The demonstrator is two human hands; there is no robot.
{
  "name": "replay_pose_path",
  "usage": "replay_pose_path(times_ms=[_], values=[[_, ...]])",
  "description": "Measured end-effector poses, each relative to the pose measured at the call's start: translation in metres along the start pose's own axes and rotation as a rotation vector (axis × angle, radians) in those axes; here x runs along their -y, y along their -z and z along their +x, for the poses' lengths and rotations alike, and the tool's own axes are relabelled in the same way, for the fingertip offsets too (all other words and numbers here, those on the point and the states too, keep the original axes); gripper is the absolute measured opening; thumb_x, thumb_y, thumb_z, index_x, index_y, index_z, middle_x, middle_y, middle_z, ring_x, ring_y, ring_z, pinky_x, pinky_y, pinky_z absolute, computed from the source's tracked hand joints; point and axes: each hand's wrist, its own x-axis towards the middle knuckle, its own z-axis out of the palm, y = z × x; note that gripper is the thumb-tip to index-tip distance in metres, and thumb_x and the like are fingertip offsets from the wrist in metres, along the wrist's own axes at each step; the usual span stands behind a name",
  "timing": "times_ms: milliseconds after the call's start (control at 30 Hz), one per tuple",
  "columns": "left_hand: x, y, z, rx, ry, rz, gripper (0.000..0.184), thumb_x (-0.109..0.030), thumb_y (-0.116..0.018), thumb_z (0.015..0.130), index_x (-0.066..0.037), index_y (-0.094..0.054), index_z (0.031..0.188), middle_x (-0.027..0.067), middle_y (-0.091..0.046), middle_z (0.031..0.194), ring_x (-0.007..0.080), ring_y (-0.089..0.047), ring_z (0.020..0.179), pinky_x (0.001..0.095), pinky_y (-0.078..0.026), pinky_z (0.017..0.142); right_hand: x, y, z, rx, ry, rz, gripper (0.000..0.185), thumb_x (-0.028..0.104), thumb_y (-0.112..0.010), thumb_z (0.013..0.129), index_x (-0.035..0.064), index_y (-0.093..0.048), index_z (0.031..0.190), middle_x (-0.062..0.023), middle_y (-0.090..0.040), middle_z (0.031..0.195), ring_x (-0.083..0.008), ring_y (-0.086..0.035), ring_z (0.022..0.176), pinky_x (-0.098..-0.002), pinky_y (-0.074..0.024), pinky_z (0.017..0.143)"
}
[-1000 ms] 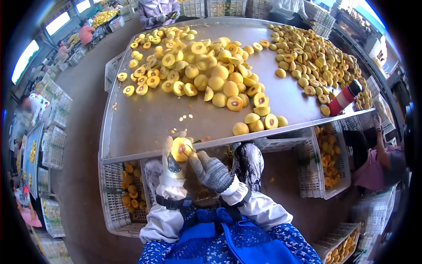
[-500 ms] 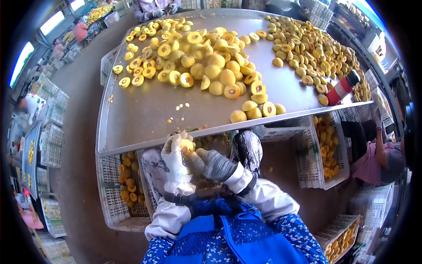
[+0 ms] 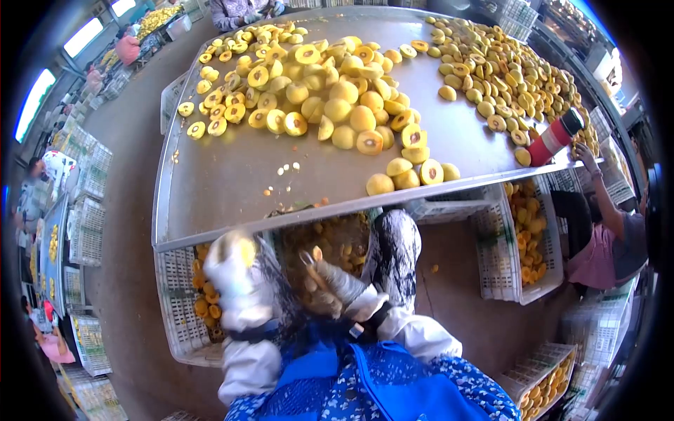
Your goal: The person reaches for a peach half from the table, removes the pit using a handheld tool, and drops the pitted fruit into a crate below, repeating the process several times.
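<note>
My left hand (image 3: 235, 270), in a pale glove and smeared by motion, is over the left crate's inner edge with a yellow fruit half (image 3: 246, 250) at its fingers. Between my knees, my right hand (image 3: 333, 284), in a grey glove, is closed on a small pitting tool (image 3: 309, 262) with a looped metal tip. A small brown piece (image 3: 317, 253) shows beside the loop. Below the table edge, a container of pits and scraps (image 3: 337, 238) lies between my legs. Halved yellow fruits (image 3: 337, 109) are heaped on the metal table (image 3: 232, 182).
Crates of fruit stand at the left (image 3: 175, 316) and right (image 3: 495, 270) under the table. A red bottle (image 3: 554, 139) stands near the right edge, beside a co-worker's hand (image 3: 586, 156). More fruit halves (image 3: 505, 84) cover the table's right. Another co-worker (image 3: 235, 12) is across the table.
My left hand has moved left and down with the fruit half, away from my right hand. My right hand has dropped lower. The co-worker at the right has raised a hand to the table edge.
</note>
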Motion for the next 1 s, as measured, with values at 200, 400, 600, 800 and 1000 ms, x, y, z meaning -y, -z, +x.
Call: replay_pose_path(times_ms=[200,400,600,800,1000], values=[[-0.052,0.009,0.075,0.105,-0.784,1.108,0.041,-0.026,-0.068,0.077,-0.008,-0.057,0.113,0.0179,-0.051,0.120,0.0348,-0.054,0.105,0.0426,-0.046,0.087,-0.031,0.049,0.015,-0.416,-0.096,-0.268,0.039,0.057,-0.042,0.092,0.0199,-0.053,0.089,0.0011,-0.047,0.055,-0.0109,-0.043,0.041,-0.0253,-0.0304,0.037],[-0.027,-0.207,0.195,0.343,-0.999,1.322,0.061,-0.045,-0.058,0.081,-0.008,-0.048,0.128,0.0181,-0.035,0.141,0.0343,-0.029,0.133,0.0509,-0.020,0.109,-0.007,0.053,0.022,-0.445,-0.030,-0.479,0.036,0.045,-0.044,0.095,0.0137,-0.056,0.110,0.0001,-0.054,0.066,-0.0112,-0.047,0.049,-0.0259,-0.0392,0.044],[0.000,-0.246,0.185,0.714,-0.739,1.428,0.058,-0.035,-0.063,0.077,-0.012,-0.042,0.126,0.0135,-0.046,0.132,0.0326,-0.037,0.128,0.0498,-0.024,0.107,-0.011,0.065,0.036,-0.495,0.120,-0.384,0.031,0.031,-0.048,0.096,0.0098,-0.054,0.117,-0.0024,-0.057,0.074,-0.0123,-0.048,0.053,-0.0275,-0.0420,0.049],[0.003,-0.177,0.140,0.743,-0.067,0.028,0.035,-0.018,-0.068,0.076,-0.009,-0.056,0.108,0.0095,-0.065,0.092,0.0257,-0.065,0.076,0.0413,-0.054,0.067,-0.031,0.060,0.045,-0.481,0.430,-0.401,0.031,0.017,-0.052,0.096,0.0060,-0.053,0.124,-0.0049,-0.059,0.082,-0.0133,-0.050,0.057,-0.0291,-0.0448,0.053],[0.004,-0.081,0.069,0.703,0.634,-0.905,0.060,-0.051,-0.041,0.092,0.004,-0.056,0.108,0.0211,-0.064,0.087,0.0342,-0.066,0.070,0.0405,-0.057,0.057,0.030,0.021,0.032,-0.393,1.050,-2.004,0.026,0.008,-0.052,0.090,0.0029,-0.057,0.115,-0.0184,-0.060,0.094,-0.0313,-0.057,0.054,-0.0380,-0.0437,0.041]])
